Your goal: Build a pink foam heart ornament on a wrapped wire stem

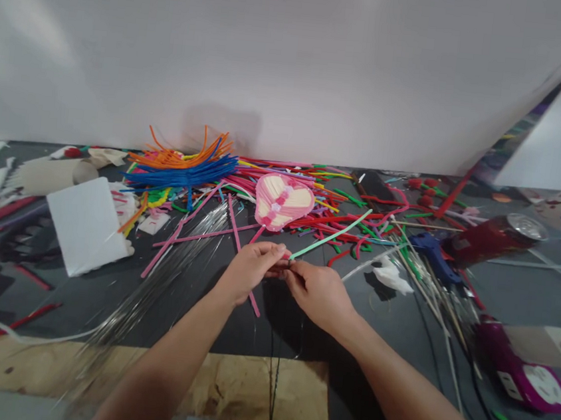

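Observation:
My left hand (pixel 250 270) and my right hand (pixel 320 298) meet fingertip to fingertip above the dark table, both closed in a pinch. A light green pipe cleaner (pixel 333 234) slants up to the right from between them. Pink shows at the left fingertips, perhaps another pipe cleaner; the hands hide most of what they pinch. Just beyond them is a pink and cream heart-shaped craft (pixel 284 202) with small flowers across it. Its pink stem (pixel 258 234) runs down behind my left hand, and I cannot tell whether that hand grips it.
Bundles of blue pipe cleaners (pixel 181 174) and orange ones (pixel 190 155) lie at the back left. Thin metal wires (pixel 169 265) spread on the left near a white card (pixel 85 226). On the right are a blue glue gun (pixel 436 256), a red can (pixel 492 239) and a purple device (pixel 527 369).

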{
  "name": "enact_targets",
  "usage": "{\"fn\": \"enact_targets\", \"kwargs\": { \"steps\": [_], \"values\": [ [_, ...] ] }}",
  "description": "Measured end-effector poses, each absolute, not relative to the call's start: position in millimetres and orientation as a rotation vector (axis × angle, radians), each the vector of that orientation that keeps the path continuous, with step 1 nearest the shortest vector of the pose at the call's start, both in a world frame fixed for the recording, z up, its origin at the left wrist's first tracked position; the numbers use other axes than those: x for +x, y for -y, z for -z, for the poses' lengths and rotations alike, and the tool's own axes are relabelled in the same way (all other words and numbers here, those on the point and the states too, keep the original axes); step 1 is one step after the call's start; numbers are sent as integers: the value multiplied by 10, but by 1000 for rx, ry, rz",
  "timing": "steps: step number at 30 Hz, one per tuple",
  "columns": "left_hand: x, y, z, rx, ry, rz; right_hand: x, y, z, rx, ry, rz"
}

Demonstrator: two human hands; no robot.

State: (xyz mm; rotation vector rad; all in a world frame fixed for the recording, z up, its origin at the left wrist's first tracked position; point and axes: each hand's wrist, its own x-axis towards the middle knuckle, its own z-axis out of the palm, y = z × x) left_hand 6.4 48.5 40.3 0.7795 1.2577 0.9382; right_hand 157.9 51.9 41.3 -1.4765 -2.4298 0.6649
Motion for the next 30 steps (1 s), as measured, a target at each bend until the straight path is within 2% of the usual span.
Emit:
{"fn": "enact_targets", "kwargs": {
  "steps": [11, 15, 20, 30],
  "values": [
    [46, -488, -358, 924, -1254, -991, 1535, -457, -386, -1496, 2508, -492],
    [68, -480, -385, 775, -1269, -1008, 1613, -509, -381, -1363, 2404, -428],
    [75, -460, -438, 693, -1243, -968, 1735, -672, -387, -1052, 2269, -149],
    [64, -467, -397, 719, -1181, -1011, 1746, -629, -400, -1030, 2393, -31]
  ]
}}
